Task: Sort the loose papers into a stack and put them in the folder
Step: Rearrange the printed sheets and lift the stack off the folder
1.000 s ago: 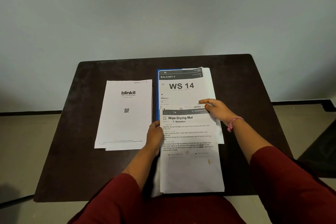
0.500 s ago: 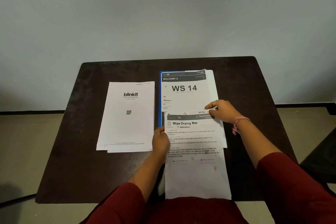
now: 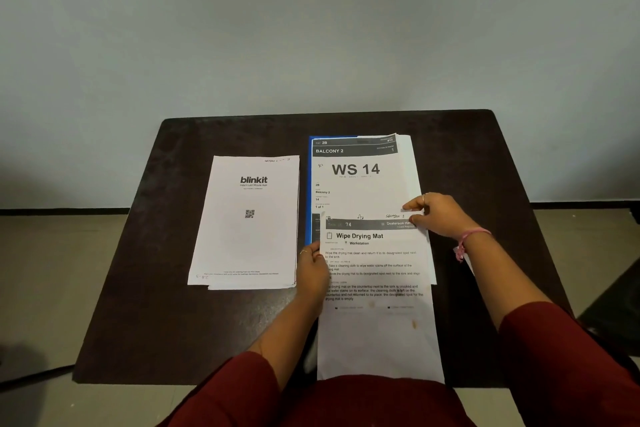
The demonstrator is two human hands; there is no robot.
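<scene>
My left hand pinches the left edge of the "Wipe Drying Mat" sheet, and my right hand has its top right corner nipped between thumb and forefinger. So both hands hold the same page.

Going left to right on the dark table: the blinkit pile sits on the left, a bit ragged at the bottom, not touching anything else. Just beside it is the blue folder, only a strip of it showing, with the "WS 14" stack lying on top. My sheet overlaps the near half of that stack and hangs off the table edge toward me.

Tip for this bit, imo: slide the page flat away from me, don't lift it, and line up its left edge with the stack before letting go. I'd keep the grip light so the corner doesn't crease.
</scene>
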